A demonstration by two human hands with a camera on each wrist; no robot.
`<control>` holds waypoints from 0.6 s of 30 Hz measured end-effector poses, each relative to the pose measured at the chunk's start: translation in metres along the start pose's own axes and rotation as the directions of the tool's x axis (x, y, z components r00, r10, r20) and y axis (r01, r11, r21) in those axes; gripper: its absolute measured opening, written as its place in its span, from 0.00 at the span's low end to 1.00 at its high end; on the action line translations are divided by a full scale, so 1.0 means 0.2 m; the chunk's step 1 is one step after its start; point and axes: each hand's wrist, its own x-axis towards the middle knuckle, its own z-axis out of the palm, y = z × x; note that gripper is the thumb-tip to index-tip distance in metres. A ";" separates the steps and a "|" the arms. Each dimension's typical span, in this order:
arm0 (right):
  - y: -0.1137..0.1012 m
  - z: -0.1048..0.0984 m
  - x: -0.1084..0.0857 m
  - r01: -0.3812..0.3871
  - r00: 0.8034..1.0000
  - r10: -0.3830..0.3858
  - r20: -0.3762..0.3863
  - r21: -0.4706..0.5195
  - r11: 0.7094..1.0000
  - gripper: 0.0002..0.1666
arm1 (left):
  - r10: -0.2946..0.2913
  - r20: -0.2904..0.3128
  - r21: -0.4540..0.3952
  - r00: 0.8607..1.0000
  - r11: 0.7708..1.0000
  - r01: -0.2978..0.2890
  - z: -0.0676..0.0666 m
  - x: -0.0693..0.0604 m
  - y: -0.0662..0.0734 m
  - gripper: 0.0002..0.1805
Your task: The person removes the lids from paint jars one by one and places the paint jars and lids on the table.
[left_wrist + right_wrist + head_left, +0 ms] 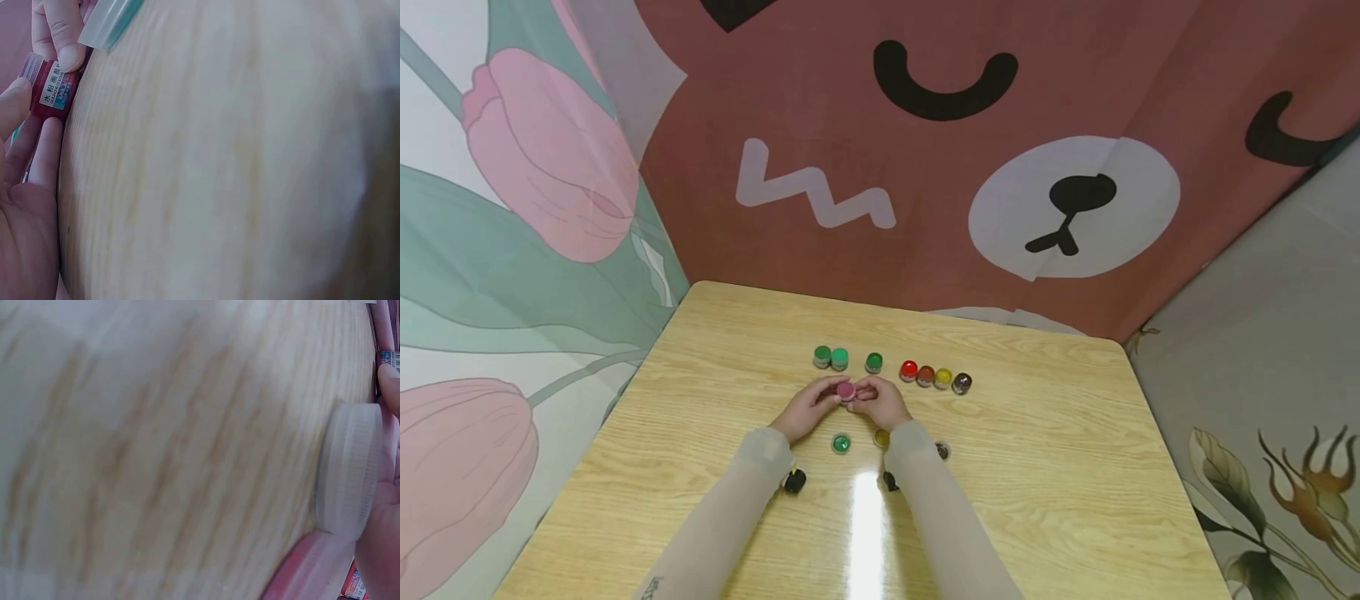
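Note:
Both hands hold a small crimson paint jar (846, 391) over the middle of the table. My left hand (805, 408) grips it between thumb and fingers. From the other side my right hand (883, 403) pinches it. In the left wrist view the jar (55, 90) lies tilted, its white and blue gouache label facing the camera; the left thumb (15, 106) is on its lid end and a right fingertip (70, 57) is at the label. The right wrist view shows only a bit of the jar's label (392, 359) by the right hand (381, 519).
Beyond the hands, green jars (831, 358), another green jar (874, 362) and a row with red (909, 371), rust, yellow and dark brown (962, 383) stand. Nearer are green (841, 443), yellow (882, 437) and dark (942, 451) jars. A translucent ribbed lid (350, 469) sits beside the right hand.

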 end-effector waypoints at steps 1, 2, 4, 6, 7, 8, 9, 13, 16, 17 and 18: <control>0.00 0.00 0.00 0.001 1.000 -0.001 -0.001 0.000 1.000 0.14 | -0.001 -0.001 -0.006 1.000 1.000 0.001 0.00 0.00 0.00 0.22; 0.00 0.00 0.00 0.002 1.000 -0.002 -0.002 0.001 1.000 0.15 | -0.008 0.003 -0.022 1.000 1.000 0.008 0.00 0.00 0.00 0.22; 0.00 0.00 0.00 0.005 1.000 -0.005 -0.002 0.003 1.000 0.15 | -0.029 0.013 -0.058 0.999 0.998 0.030 0.00 0.00 0.00 0.22; 0.00 0.00 0.00 0.008 1.000 -0.008 -0.005 0.005 1.000 0.14 | -0.069 0.024 -0.096 0.997 0.993 0.071 0.00 0.01 0.01 0.22; 0.00 0.00 0.00 0.010 1.000 -0.010 -0.006 0.004 1.000 0.14 | -0.086 0.026 -0.107 0.996 0.990 0.089 0.00 0.01 0.02 0.21; 0.00 0.00 0.00 0.010 1.000 -0.010 -0.006 0.004 1.000 0.14 | -0.102 0.026 -0.111 0.994 0.988 0.104 0.01 0.01 0.02 0.21; 0.00 0.00 0.00 0.009 1.000 -0.009 -0.006 0.003 1.000 0.14 | -0.116 0.023 -0.109 0.993 0.987 0.117 0.01 0.01 0.03 0.20; 0.00 0.00 0.00 -0.001 1.000 0.001 -0.002 0.007 1.000 0.14 | -0.123 -0.001 -0.095 0.992 0.988 0.122 0.02 0.00 0.09 0.19; 0.00 0.00 0.00 -0.004 1.000 0.004 0.001 0.012 1.000 0.14 | -0.106 -0.013 -0.102 0.994 0.989 0.104 0.02 -0.02 0.16 0.21; 0.00 0.00 0.00 -0.004 1.000 0.004 0.000 0.012 1.000 0.14 | -0.104 -0.015 -0.109 0.995 0.989 0.101 0.02 -0.03 0.19 0.22; 0.00 0.00 0.00 -0.003 1.000 0.003 0.000 0.015 1.000 0.14 | -0.098 -0.012 -0.109 0.995 0.989 0.096 0.01 -0.03 0.20 0.23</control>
